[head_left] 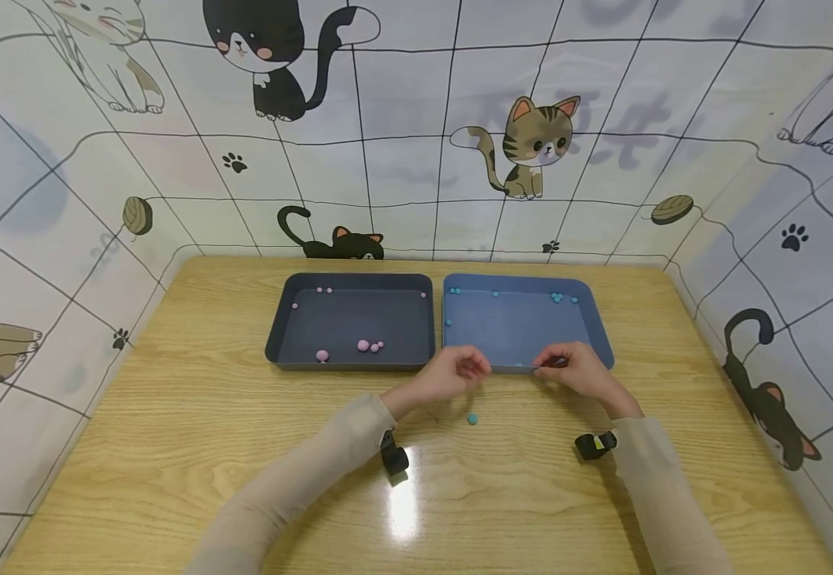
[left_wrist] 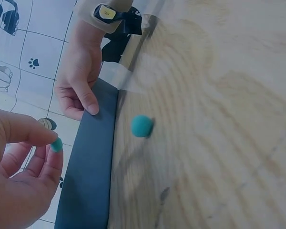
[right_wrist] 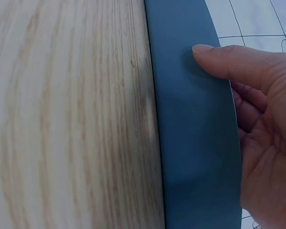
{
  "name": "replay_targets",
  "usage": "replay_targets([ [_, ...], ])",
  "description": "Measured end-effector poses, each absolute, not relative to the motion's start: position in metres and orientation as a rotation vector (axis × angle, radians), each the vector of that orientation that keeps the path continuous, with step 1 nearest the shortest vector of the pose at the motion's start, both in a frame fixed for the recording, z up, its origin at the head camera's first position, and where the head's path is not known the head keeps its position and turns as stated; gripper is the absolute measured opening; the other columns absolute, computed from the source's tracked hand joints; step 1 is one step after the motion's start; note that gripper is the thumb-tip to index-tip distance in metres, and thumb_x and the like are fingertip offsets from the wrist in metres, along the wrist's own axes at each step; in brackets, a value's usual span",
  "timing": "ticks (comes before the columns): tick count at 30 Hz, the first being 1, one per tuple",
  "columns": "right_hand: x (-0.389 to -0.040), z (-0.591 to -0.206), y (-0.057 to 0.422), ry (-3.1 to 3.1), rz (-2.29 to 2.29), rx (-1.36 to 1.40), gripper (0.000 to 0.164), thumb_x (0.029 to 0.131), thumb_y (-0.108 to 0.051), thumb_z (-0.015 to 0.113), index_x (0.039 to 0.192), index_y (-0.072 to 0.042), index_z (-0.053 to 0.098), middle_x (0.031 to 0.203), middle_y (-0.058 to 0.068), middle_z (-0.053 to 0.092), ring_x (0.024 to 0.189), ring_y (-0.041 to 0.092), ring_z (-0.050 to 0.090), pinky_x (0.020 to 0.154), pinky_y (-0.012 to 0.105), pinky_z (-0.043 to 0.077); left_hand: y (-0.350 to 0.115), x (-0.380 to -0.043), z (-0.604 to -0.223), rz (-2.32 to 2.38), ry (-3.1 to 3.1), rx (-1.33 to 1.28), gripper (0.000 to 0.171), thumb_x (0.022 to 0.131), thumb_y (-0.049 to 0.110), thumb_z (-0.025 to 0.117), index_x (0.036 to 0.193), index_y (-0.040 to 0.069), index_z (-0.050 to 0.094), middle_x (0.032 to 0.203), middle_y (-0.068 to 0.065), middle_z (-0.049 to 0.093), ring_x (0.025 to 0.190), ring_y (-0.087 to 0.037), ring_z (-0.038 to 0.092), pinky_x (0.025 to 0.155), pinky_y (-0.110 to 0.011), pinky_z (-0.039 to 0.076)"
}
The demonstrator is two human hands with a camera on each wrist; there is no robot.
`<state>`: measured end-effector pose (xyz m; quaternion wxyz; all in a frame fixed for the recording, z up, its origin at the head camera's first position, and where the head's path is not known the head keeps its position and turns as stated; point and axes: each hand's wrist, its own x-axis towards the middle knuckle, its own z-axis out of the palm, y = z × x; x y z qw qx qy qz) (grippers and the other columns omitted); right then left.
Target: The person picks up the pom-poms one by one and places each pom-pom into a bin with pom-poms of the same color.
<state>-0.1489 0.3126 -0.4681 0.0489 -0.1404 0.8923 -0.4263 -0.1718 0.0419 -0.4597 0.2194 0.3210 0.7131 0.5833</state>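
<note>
Between thumb and fingertip, my left hand (head_left: 454, 374) pinches a small teal ball (left_wrist: 56, 144), held at the near left corner of the blue tray (head_left: 517, 323). My right hand (head_left: 576, 369) grips the near wall of that tray; its thumb (right_wrist: 214, 59) presses the outer face while the other fingers go over the rim, partly hidden. Several small teal balls (head_left: 557, 297) lie inside, mostly along the far side. On the wooden table in front of the tray rests another teal ball (left_wrist: 142, 126).
Left of the blue tray stands a dark grey tray (head_left: 344, 323) with several pink balls (head_left: 363, 346) of different sizes. Both trays sit toward the back of the wooden table (head_left: 193, 447). A cat-print sheet (head_left: 402, 168) surrounds the table's back and sides.
</note>
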Motion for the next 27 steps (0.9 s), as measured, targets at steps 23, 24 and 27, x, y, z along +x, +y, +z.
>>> replay_targets([
  [23, -0.152, -0.472, 0.314, 2.718, -1.333, -0.422, 0.009, 0.077, 0.003, 0.072, 0.081, -0.006, 0.071, 0.077, 0.005, 0.067, 0.068, 0.006, 0.057, 0.061, 0.022, 0.050, 0.056, -0.205, -0.451, 1.765, 1.914, 0.654, 0.023, 0.086, -0.014, 0.052, 0.108, -0.010, 0.056, 0.111, -0.030, 0.054, 0.107, -0.043, 0.052, 0.079, -0.025, 0.050],
  [24, -0.151, -0.472, 0.314, 2.716, -1.333, -0.419, 0.009, 0.077, 0.002, 0.072, 0.081, -0.005, 0.071, 0.077, 0.005, 0.067, 0.068, 0.006, 0.057, 0.061, 0.022, 0.050, 0.056, -0.206, -0.450, 1.771, 1.915, 0.643, 0.023, 0.086, -0.014, 0.052, 0.108, -0.010, 0.056, 0.112, -0.030, 0.054, 0.107, -0.043, 0.051, 0.079, -0.025, 0.050],
  [27, -0.151, -0.471, 0.314, 2.713, -1.334, -0.422, 0.008, 0.078, 0.002, 0.072, 0.082, -0.005, 0.071, 0.077, 0.005, 0.067, 0.068, 0.006, 0.057, 0.061, 0.022, 0.050, 0.059, -0.209, -0.449, 1.769, 1.928, 0.623, 0.024, 0.086, -0.013, 0.052, 0.110, -0.010, 0.056, 0.112, -0.028, 0.055, 0.108, -0.042, 0.052, 0.079, -0.026, 0.050],
])
